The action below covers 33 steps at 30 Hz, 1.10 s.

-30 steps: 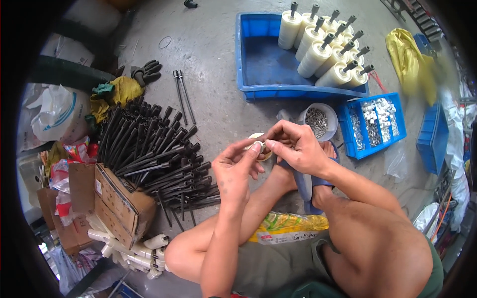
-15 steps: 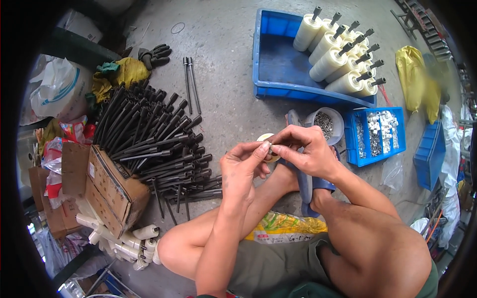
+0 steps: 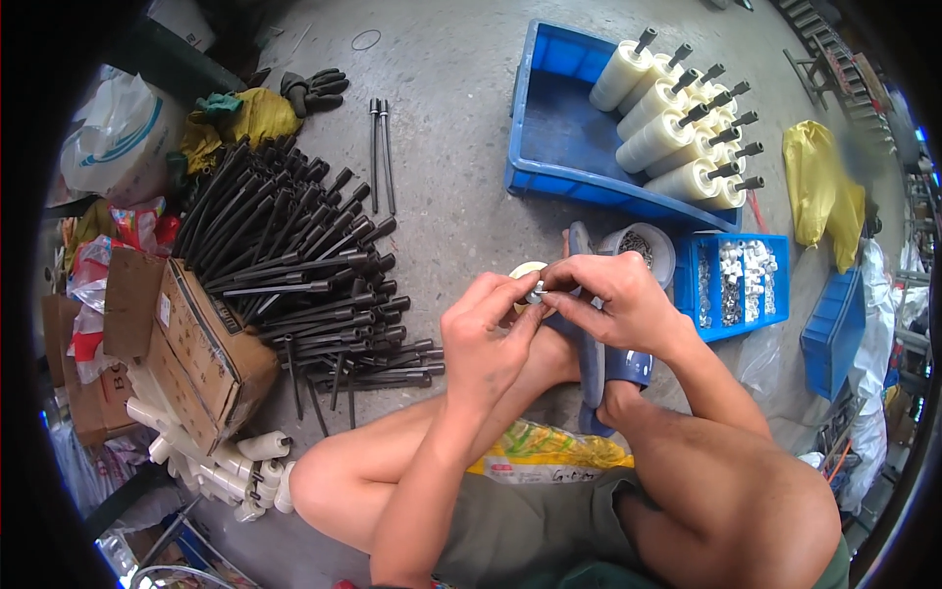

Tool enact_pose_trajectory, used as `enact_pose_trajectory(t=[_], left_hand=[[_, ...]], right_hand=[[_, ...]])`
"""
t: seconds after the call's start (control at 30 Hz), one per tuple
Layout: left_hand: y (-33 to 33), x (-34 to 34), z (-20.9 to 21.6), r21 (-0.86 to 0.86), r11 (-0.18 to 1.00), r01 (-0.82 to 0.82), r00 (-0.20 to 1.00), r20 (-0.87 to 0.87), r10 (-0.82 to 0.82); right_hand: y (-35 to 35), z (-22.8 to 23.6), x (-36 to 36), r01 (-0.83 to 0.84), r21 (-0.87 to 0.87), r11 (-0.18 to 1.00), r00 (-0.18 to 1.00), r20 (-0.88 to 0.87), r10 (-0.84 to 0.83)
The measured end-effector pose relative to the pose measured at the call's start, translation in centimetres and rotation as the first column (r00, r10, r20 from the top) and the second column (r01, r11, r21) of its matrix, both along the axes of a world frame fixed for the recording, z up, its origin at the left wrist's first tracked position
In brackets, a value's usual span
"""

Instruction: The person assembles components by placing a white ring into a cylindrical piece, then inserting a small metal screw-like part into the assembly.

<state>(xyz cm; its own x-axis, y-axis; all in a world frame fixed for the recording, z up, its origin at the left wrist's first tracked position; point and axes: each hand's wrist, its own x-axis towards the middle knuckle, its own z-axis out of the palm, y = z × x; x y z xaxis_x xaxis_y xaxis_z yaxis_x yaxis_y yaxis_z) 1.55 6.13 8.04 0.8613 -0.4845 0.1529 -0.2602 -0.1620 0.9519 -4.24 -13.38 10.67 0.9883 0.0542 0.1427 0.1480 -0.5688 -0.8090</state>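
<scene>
Both hands meet over my crossed legs, fingertips almost touching. My left hand (image 3: pixel 483 329) pinches a small white-and-grey part (image 3: pixel 537 292) between thumb and fingers. From the other side, my right hand (image 3: pixel 610 294) has its thumb and forefinger closed on the same part. It is too small to name more exactly. Just behind the fingers shows a cream-coloured round piece (image 3: pixel 526 272), mostly covered by my hands. A white tub (image 3: pixel 663 257) of small metal pieces stands beyond my right hand, beside a blue divided tray (image 3: pixel 699 294) of small white and clear parts.
A large blue crate (image 3: pixel 549 182) at the back right holds several cream rollers (image 3: pixel 648 139) with black shafts. To the left lies a heap of black rods (image 3: pixel 285 236) next to a cardboard box (image 3: pixel 211 353). White cylinders (image 3: pixel 221 466) lie near my left knee.
The view has shifted slightly. My fingers have turned the small part, and more of it shows between them. My left-hand fingers are now more curled in.
</scene>
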Motion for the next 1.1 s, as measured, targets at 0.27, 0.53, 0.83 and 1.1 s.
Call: enact_pose_trajectory(t=[0.27, 0.53, 0.83, 1.1], left_hand=[[-0.3, 0.1, 0.0, 0.084, 0.996, 0.002, 0.987, 0.160, -0.016], [-0.2, -0.6, 0.1, 0.077, 0.996, -0.045, 0.982, 0.189, 0.029], [-0.3, -1.1, -0.7, 0.028, 0.998, -0.057, 0.981, 0.189, 0.051], [-0.5, -1.1, -0.4, -0.005, 0.998, -0.059, 0.982, 0.178, 0.059]], right_hand=[[-1.2, 2.1, 1.3, -0.203, -0.112, 0.973, 0.976, -0.099, 0.192], [-0.6, 3.0, 2.3, -0.201, -0.133, 0.971, 0.968, -0.180, 0.176], [-0.3, 2.8, 2.3, -0.148, -0.093, 0.985, 0.967, -0.222, 0.125], [-0.1, 4.5, 2.7, -0.091, -0.068, 0.994, 0.921, -0.385, 0.058]])
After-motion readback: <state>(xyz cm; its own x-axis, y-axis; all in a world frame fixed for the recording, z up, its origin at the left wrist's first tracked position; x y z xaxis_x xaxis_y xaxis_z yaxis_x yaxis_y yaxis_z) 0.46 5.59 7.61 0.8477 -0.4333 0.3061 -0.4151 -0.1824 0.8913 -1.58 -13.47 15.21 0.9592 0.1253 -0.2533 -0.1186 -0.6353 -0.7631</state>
